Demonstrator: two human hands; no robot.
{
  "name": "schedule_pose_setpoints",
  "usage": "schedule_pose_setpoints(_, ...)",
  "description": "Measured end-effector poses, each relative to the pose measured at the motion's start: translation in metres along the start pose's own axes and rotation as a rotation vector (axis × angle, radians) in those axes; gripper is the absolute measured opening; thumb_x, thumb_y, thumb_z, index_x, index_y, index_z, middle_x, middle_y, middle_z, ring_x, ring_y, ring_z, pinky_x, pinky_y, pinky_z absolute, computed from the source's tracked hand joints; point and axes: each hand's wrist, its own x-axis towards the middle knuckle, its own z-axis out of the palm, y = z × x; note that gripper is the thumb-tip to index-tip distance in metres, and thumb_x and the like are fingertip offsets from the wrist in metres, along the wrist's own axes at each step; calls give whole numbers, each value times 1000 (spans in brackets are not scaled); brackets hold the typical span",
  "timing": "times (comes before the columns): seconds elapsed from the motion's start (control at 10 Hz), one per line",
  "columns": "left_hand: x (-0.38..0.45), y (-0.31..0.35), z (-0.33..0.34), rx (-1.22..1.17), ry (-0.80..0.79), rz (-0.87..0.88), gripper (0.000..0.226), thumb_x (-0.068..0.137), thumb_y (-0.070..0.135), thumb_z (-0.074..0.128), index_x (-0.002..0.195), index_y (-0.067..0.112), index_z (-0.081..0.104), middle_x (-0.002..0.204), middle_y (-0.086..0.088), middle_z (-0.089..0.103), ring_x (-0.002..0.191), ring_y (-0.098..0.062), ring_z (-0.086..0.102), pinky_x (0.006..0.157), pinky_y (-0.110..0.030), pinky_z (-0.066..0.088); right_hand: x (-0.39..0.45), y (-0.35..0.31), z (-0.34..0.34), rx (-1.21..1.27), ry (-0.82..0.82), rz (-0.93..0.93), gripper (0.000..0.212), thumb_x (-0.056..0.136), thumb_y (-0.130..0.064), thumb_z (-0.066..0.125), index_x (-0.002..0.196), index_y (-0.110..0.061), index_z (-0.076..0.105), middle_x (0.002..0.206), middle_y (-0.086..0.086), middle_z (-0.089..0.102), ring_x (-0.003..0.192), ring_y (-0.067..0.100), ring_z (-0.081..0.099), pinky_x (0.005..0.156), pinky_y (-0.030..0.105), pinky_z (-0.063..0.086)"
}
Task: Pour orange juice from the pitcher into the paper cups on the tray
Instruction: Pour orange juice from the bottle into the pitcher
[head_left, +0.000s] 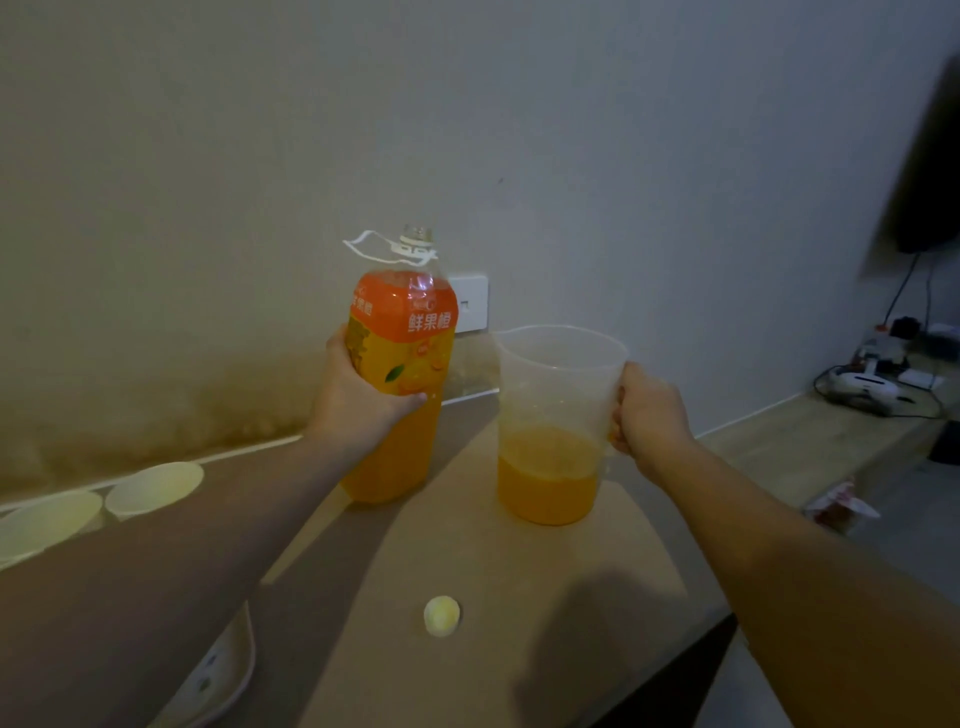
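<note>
A clear plastic pitcher stands on the brown table, about a third full of orange juice. My right hand grips its handle on the right side. Left of it stands a large orange juice bottle, uncapped and upright, with my left hand wrapped round its middle. Two white paper cups stand at the far left, partly hidden behind my left forearm. Whatever the cups stand on is hidden.
A pale bottle cap lies on the table near the front edge. A wall socket sits behind the bottle. A lower wooden shelf at the right holds cables and white devices. A white object shows under my left forearm.
</note>
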Motion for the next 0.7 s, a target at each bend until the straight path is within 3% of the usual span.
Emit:
schedule_pose_setpoints(0.1, 0, -1, 2, -24, 0, -1, 115, 69, 24, 94, 156, 24, 20, 149, -5, 44, 137, -29, 44, 107, -48, 41, 5, 3, 1, 6, -11, 3, 28, 99, -19, 37, 72, -24, 43, 69, 5, 43, 61, 21, 43, 69, 45, 44)
schedule_pose_setpoints(0.3, 22, -23, 3, -86, 26, -42, 109, 65, 19, 97, 150, 18, 28, 140, -5, 50, 129, -27, 51, 106, -49, 44, 11, 0, 11, 134, 30, 65, 32, 94, -20, 40, 63, -20, 41, 56, 5, 37, 49, 19, 34, 51, 34, 32)
schedule_pose_setpoints(0.5, 38, -19, -10, -29, -82, -102, 112, 67, 26, 96, 154, 20, 25, 149, -7, 48, 135, -31, 48, 106, -47, 42, 12, -6, 25, 150, 38, 83, 46, 85, -28, 43, 40, -21, 44, 46, 2, 36, 45, 19, 31, 48, 32, 27)
schedule_pose_setpoints(0.7, 48, -13, -17, 66, -141, -147, 119, 57, 39, 100, 153, 23, 31, 147, -5, 53, 134, -32, 52, 107, -51, 46, 11, -11, 35, 174, 20, 98, 42, 88, -32, 44, 47, -22, 42, 48, 1, 38, 46, 19, 33, 48, 31, 30)
